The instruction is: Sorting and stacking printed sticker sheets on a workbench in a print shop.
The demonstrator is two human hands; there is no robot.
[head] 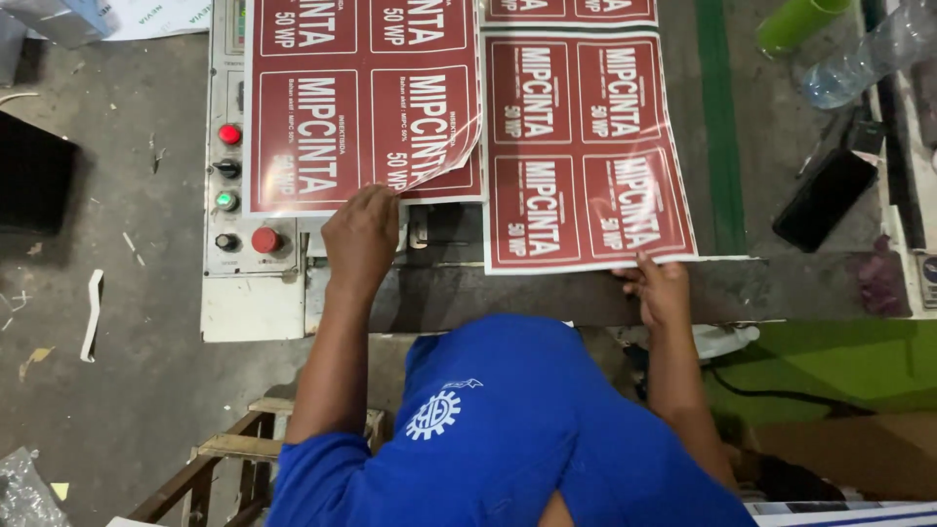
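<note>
Hands at work over printed sheets: seen from above, a person in a blue shirt (508, 429) leans over a dark counter (547, 293), the shirt hiding the near edge of the counter and whatever lies beneath it. The left hand (361, 239) rests on the near edge of the left red label sheet (361, 102), fingers curled down over the edge; whether they pinch the sheet or only press on it cannot be made out, as the fingertips are hidden by the back of the hand. That sheet's right near corner curls upward, and its far part is cut off by the top of the frame. The right hand (659, 288) touches the near edge of the right red label sheet (586, 151), thumb and fingers close together at the paper's border, though the grip itself is too small to read. A third sheet beyond it is mostly cut off. Left of the sheets, a pale control panel (234, 195) shows red, green and black buttons, partly covered by the left sheet. Far right lie a clear plastic bottle (859, 59), a green cylinder (795, 20) cropped at the top, and a black phone-like slab (825, 200).
</note>
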